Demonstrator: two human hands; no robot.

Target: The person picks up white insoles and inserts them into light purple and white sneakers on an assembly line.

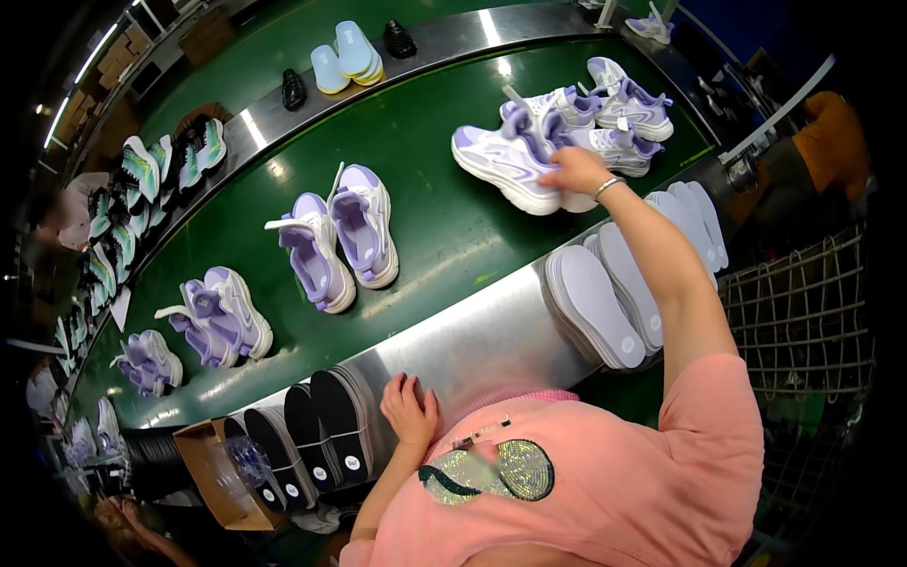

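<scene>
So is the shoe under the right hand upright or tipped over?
Tipped: the white-and-lilac shoe lies on its side on the green belt, sole edge showing, right hand gripping its heel.

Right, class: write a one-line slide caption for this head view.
Right hand grasps a white-and-lilac sneaker on the green conveyor; left hand rests on its metal edge.

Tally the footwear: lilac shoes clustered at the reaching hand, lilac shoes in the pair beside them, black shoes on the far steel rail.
Clustered lilac shoes at the right hand: 4
Lilac shoes in the next pair: 2
Black shoes on the rail: 2
Total: 8
</scene>
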